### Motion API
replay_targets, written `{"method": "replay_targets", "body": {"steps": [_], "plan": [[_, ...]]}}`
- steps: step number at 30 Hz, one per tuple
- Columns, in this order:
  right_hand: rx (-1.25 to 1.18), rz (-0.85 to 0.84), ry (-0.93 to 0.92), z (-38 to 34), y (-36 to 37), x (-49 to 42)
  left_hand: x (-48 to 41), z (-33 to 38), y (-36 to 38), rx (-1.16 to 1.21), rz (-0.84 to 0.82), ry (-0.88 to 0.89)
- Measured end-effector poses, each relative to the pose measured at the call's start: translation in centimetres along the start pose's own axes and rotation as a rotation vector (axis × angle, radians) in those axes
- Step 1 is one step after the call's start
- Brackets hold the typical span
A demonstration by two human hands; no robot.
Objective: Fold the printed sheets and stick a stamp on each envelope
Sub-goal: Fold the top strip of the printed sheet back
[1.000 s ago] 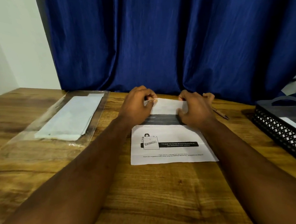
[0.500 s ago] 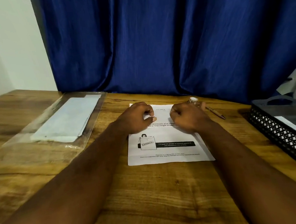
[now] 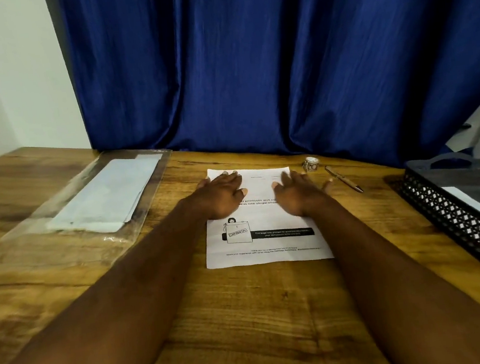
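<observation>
Lying flat mid-frame on the brown wooden desk [image 3: 246, 314], the white printed paper sheet [image 3: 268, 239] has the left hand [image 3: 222, 194] and right hand [image 3: 298, 195] over its upper half, fingers [image 3: 229, 177] straight, holding nothing. For a clean fold, match far edge to near edge before creasing.

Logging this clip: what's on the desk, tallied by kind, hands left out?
Printed sheet: 1
Clear plastic sleeve holding envelopes: 1 (the envelopes inside overlap, so I cannot count them)
Small roll: 1
Pen: 1
Black mesh tray: 1
Total: 5
</observation>
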State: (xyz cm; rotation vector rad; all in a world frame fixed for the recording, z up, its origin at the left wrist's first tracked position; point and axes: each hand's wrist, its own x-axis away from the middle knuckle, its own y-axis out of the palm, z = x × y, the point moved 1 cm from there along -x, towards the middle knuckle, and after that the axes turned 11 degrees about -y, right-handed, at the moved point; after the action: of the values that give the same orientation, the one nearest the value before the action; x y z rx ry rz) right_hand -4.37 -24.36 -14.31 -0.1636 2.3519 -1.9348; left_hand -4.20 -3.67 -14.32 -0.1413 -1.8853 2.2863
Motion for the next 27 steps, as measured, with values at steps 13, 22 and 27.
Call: {"method": "replay_targets", "body": {"steps": [13,22,27], "plan": [[-0.192,0.395,0.04,1.9,0.2,0.7,0.7,0.2,0.0,0.145,0.175,-0.032],[-0.201,0.688,-0.19,0.9,-1.0,2.7,1.8,1.2,-4.2,0.155,0.619,-0.021],[-0.238,0.576,-0.35,0.7,-1.0,2.8,2.8,0.0,-4.0,-0.132,0.309,-0.377]]}}
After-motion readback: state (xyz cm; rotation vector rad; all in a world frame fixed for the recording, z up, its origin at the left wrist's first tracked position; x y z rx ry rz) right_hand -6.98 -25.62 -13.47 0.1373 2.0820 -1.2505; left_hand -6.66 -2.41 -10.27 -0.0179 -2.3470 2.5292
